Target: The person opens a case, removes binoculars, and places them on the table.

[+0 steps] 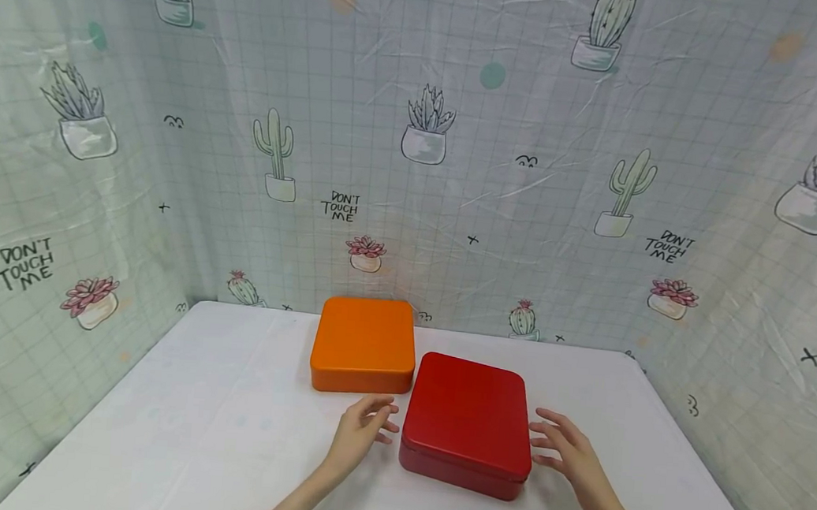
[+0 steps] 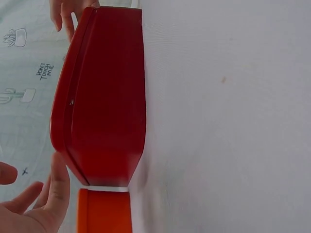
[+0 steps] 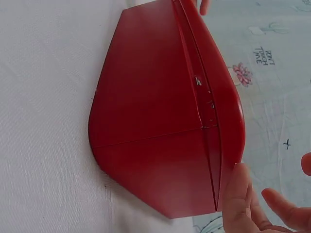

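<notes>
A red square tin box [image 1: 470, 409] with a rounded lid sits closed on the white table, turned slightly. To its left is my left hand [image 1: 361, 429], fingers loosely bent and apart from the tin in the head view. My right hand [image 1: 569, 452] is at the opposite side, fingers spread and fingertips close to the tin's wall. Neither hand holds anything. In the left wrist view, a fingertip of the left hand [image 2: 41, 204] overlaps the lid's corner. The right wrist view shows the right hand [image 3: 257, 208] with a fingertip right at the lid's edge.
An orange square tin box [image 1: 364, 347] stands behind and left of the red one, their corners close together. The white table [image 1: 226, 424] is bordered at the back and sides by a hanging cactus-print cloth [image 1: 413, 192].
</notes>
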The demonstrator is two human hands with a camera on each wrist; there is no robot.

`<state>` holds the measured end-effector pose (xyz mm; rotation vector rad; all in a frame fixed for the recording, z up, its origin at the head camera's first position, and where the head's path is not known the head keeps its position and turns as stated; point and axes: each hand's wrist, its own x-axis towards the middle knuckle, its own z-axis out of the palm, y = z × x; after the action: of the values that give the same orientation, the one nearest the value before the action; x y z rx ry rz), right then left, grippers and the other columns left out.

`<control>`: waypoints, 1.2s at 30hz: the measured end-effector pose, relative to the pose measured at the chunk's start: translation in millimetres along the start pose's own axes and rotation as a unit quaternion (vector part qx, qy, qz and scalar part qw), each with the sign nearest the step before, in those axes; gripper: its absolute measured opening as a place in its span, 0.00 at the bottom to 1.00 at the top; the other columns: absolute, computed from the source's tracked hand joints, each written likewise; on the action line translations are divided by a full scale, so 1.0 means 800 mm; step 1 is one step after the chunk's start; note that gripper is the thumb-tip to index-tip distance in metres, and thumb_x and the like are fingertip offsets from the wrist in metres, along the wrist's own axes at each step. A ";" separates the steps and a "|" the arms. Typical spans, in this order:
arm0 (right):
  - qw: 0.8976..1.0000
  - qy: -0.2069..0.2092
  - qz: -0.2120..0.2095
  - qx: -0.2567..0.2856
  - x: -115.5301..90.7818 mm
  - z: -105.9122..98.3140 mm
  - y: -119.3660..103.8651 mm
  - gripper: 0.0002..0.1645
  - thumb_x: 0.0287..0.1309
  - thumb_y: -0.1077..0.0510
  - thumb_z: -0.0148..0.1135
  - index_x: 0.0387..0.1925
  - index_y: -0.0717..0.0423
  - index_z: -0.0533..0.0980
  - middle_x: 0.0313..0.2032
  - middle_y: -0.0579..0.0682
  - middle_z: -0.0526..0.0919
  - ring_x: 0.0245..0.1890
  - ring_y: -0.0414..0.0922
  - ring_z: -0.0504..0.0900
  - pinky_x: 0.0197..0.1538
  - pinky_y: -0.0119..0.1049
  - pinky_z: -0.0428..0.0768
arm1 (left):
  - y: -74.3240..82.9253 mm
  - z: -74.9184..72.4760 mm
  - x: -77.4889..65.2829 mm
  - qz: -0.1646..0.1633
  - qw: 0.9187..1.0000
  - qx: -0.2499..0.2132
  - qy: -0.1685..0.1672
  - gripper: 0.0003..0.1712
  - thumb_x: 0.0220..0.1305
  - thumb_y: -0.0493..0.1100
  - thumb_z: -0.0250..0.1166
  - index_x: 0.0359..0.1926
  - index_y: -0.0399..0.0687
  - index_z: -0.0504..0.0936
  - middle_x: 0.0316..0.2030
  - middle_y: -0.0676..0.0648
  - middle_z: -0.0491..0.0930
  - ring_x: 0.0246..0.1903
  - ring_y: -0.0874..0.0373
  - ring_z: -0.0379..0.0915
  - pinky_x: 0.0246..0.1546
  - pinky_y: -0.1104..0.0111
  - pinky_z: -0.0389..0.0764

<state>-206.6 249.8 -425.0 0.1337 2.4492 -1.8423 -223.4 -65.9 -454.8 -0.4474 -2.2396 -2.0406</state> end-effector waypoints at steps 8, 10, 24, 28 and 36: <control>0.999 -0.009 0.028 0.030 0.006 -0.002 0.009 0.29 0.64 0.49 0.42 0.62 0.60 0.57 0.53 0.61 0.71 0.42 0.44 0.78 0.45 0.40 0.80 | -0.003 0.004 0.003 -0.038 0.999 -0.025 -0.006 0.22 0.64 0.41 0.51 0.52 0.27 0.67 0.44 0.27 0.74 0.32 0.49 0.79 0.30 0.68 0.82; 0.999 -0.013 0.035 0.034 0.007 -0.002 0.011 0.31 0.64 0.48 0.41 0.62 0.62 0.56 0.53 0.62 0.71 0.42 0.44 0.78 0.46 0.41 0.79 | -0.003 0.004 0.003 -0.043 0.999 -0.027 -0.008 0.21 0.64 0.41 0.51 0.52 0.27 0.67 0.43 0.28 0.75 0.31 0.50 0.79 0.30 0.69 0.82; 0.992 -0.071 0.079 0.065 0.005 -0.004 0.021 0.40 0.60 0.44 0.47 0.63 0.68 0.53 0.47 0.50 0.75 0.41 0.42 0.78 0.49 0.41 0.78 | -0.003 0.011 0.001 -0.105 0.994 -0.037 -0.019 0.19 0.64 0.40 0.49 0.48 0.26 0.70 0.38 0.34 0.77 0.29 0.55 0.77 0.31 0.65 0.82; 0.992 -0.076 0.078 0.068 0.002 -0.004 0.022 0.40 0.60 0.45 0.49 0.62 0.69 0.52 0.46 0.49 0.76 0.41 0.42 0.78 0.48 0.40 0.79 | -0.002 0.012 0.001 -0.116 0.992 -0.036 -0.027 0.19 0.64 0.41 0.50 0.47 0.26 0.71 0.37 0.36 0.77 0.28 0.58 0.78 0.31 0.65 0.82; 0.988 -0.109 0.075 0.078 0.001 -0.008 0.023 0.40 0.60 0.48 0.49 0.62 0.73 0.52 0.44 0.45 0.78 0.40 0.40 0.79 0.46 0.37 0.79 | -0.002 0.012 0.001 -0.132 0.990 -0.036 -0.032 0.19 0.63 0.42 0.52 0.45 0.27 0.72 0.35 0.40 0.79 0.27 0.62 0.77 0.31 0.67 0.82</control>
<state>-205.1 261.2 -441.2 0.1163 2.0917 -1.8722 -223.4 -56.4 -457.4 -0.2343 -2.3802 -2.2671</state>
